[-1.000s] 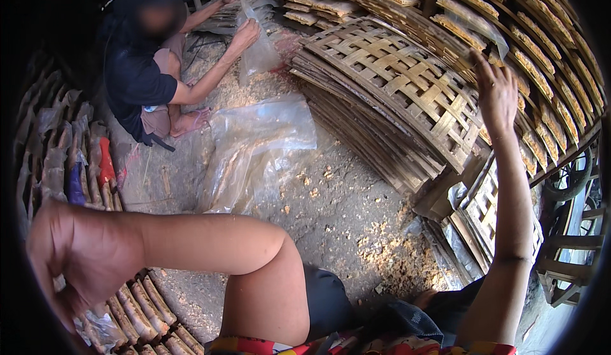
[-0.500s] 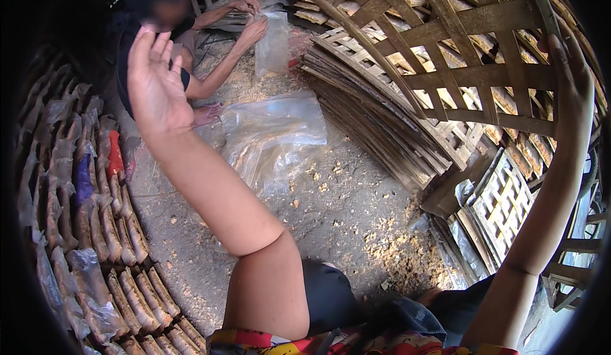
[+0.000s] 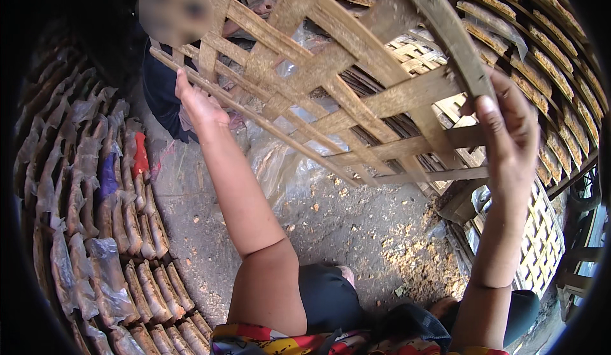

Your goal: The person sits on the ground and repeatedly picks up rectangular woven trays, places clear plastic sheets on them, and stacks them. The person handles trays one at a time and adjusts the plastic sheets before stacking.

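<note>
A large woven bamboo tray with open lattice strips is lifted up in front of me, tilted. My left hand grips its lower left edge. My right hand holds its thick rim on the right side. Through the lattice I see a clear plastic sheet lying on the ground.
Another person in dark clothes sits behind the tray at the upper left. Rows of bagged brown pieces curve along the left. A stack of woven trays lies at the right, and more bagged rows at the far right. Crumbs litter the concrete floor.
The woven tray has come off the stack and risen toward my face. My left hand went from low at the left up to the tray's edge; my right hand stays on its rim.
</note>
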### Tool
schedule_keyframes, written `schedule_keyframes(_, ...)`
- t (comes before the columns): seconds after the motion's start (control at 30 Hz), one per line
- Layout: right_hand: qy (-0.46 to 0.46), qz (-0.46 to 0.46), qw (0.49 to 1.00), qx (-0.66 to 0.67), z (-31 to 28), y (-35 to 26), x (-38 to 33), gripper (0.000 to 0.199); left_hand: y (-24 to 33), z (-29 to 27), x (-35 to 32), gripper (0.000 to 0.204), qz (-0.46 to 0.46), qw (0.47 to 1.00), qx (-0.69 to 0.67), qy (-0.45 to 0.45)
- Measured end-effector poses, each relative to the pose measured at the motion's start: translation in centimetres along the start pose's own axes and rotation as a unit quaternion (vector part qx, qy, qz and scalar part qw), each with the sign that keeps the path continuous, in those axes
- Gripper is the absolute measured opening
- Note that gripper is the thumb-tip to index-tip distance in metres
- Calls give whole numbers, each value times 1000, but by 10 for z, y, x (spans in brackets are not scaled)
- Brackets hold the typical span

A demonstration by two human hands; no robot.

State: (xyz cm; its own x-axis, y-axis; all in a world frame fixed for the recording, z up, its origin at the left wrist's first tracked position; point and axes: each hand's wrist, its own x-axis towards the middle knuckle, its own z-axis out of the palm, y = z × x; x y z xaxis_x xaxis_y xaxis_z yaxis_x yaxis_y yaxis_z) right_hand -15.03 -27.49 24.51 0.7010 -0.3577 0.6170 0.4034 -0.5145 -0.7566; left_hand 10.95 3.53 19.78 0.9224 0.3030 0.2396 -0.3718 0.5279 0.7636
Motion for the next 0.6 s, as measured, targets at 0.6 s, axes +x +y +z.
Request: schedule_keyframes(0.6, 27, 142, 989, -37, 26, 217, -185, 26, -10, -39, -43, 22, 44, 978, 82, -186)
